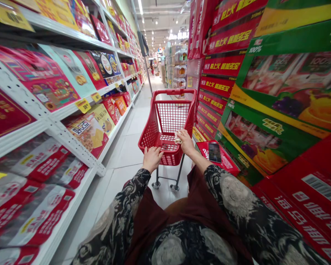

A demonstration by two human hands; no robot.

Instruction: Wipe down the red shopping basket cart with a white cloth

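Left hand [152, 158]: fingers curled down over the near rim of the red cart [171, 117], gripping it. Right hand [186, 142]: closed on a crumpled pale tissue [178, 139], which may be cloth, pressed to the same rim just right of the left hand. A phone [214, 151] lies on a red carton [228, 162] beside the right wrist. Shelves [71, 107] of boxed goods run to the left of the left hand. Status, as judged: both hands are on the cart and neither holds shelf goods. The tissue meets only the rim section under the right hand.
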